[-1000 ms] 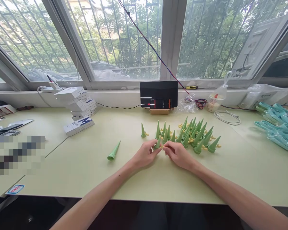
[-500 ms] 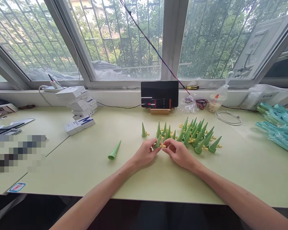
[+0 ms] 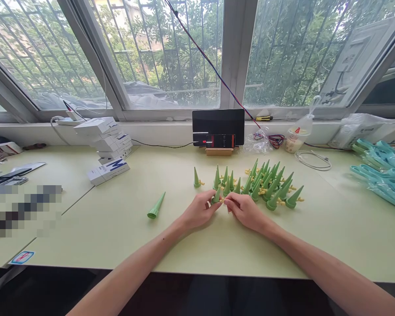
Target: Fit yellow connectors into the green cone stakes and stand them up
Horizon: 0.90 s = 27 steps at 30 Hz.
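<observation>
My left hand (image 3: 199, 210) is closed on a small green cone (image 3: 216, 195), its tip pointing up between thumb and fingers. Against the cone's right side, my right hand (image 3: 245, 210) pinches a small yellow piece (image 3: 222, 200), mostly covered by the fingertips. Just behind both hands stand several similar green cones (image 3: 272, 201), many with yellow pieces sticking out at the base. One such cone (image 3: 196, 179) stands apart to the left of the cluster. Farther left, a longer green cone (image 3: 156, 206) lies on its side, its wide end toward me.
A dark tablet (image 3: 217, 125) and a lit phone (image 3: 224, 141) lean on a small stand at the back. White boxes (image 3: 109, 171) are stacked at left. A bagged cup (image 3: 295, 139), a coiled white cable (image 3: 312, 161) and teal wrapped items (image 3: 382, 175) sit at right.
My right fingertips have shifted slightly on the yellow piece, and less of it shows. My left hand keeps its hold on the green cone. The whole view has moved very slightly.
</observation>
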### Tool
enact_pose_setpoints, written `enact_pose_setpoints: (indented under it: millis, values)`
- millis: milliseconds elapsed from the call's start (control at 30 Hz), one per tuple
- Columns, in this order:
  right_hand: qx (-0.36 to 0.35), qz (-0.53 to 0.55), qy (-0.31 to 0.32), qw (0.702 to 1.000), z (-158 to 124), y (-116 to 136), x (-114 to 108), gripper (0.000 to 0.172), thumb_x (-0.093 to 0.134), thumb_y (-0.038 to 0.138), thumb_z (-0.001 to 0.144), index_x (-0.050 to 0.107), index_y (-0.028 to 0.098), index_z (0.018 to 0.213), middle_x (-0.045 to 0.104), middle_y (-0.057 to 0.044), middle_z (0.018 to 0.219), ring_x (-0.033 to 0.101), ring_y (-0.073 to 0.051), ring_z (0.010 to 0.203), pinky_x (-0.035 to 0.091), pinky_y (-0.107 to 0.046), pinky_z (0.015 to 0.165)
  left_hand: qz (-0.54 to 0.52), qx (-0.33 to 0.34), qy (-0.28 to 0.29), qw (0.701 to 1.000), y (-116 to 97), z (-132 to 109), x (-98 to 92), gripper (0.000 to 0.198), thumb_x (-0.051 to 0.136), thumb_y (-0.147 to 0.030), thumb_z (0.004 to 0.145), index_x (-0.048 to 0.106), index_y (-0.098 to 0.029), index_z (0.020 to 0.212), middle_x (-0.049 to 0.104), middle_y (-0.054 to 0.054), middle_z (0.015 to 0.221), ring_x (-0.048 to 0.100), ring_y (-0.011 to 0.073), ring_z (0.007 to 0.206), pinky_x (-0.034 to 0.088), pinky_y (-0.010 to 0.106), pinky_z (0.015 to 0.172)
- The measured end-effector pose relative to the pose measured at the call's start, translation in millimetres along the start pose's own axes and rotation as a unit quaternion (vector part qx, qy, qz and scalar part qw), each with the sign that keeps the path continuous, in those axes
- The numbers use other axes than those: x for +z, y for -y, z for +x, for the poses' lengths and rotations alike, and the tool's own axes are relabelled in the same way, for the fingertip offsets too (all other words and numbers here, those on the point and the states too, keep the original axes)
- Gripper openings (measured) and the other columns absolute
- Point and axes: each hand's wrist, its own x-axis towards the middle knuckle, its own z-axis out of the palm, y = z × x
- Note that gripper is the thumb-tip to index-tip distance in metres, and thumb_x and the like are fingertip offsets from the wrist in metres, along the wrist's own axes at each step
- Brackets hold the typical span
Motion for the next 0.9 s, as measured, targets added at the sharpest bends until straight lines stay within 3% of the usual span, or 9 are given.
enact_pose_setpoints:
  millis: [233, 433, 600, 900]
  values:
    - [0.012, 0.005, 0.01, 1.0, -0.4, -1.1, 0.4, 0.045, 0.036, 0.045, 0.101, 0.05, 0.02, 0.066, 0.053, 0.001, 0.057, 0.044, -0.012, 0.05, 0.037, -0.026, 0.054, -0.017, -0.005, 0.006, 1.0, 1.5, 0.3, 0.5, 0.023, 0.051, -0.037, 0.093, 0.061, -0.017, 0.096, 0.061, 0.003, 0.083, 0.054, 0.0132, 0.071, 0.048, 0.024, 0.058]
    - [-0.003, 0.025, -0.015, 1.0, -0.6, -3.0, 0.9, 0.024, 0.052, 0.043, 0.094, 0.058, 0.02, 0.097, 0.062, -0.001, 0.075, 0.048, -0.013, 0.055, 0.04, -0.026, 0.052, -0.017, -0.008, -0.011, 1.0, 1.3, 1.5, -0.4, 0.022, 0.053, -0.037, 0.091, 0.061, -0.017, 0.091, 0.06, 0.003, 0.081, 0.054, 0.0127, 0.067, 0.048, 0.024, 0.056]
    - [-0.002, 0.028, -0.009, 1.0, -0.5, -1.9, 0.1, 0.021, 0.05, 0.037, 0.096, 0.056, 0.02, 0.086, 0.06, 0.0, 0.069, 0.05, -0.013, 0.055, 0.041, -0.026, 0.056, -0.01, -0.007, -0.004, 1.0, 0.1, 1.2, -0.5, 0.021, 0.052, -0.036, 0.092, 0.062, -0.017, 0.093, 0.061, 0.003, 0.081, 0.054, 0.013, 0.069, 0.048, 0.024, 0.057]
    - [-0.015, -0.011, 0.008, 1.0, -1.0, -3.9, 0.9, 0.034, 0.039, 0.035, 0.1, 0.048, 0.02, 0.071, 0.054, 0.001, 0.062, 0.045, -0.013, 0.054, 0.037, -0.026, 0.057, -0.014, 0.002, 0.005, 1.0, -0.9, 0.0, 0.5, 0.02, 0.052, -0.034, 0.092, 0.062, -0.017, 0.094, 0.063, 0.003, 0.083, 0.055, 0.0129, 0.071, 0.049, 0.023, 0.059]
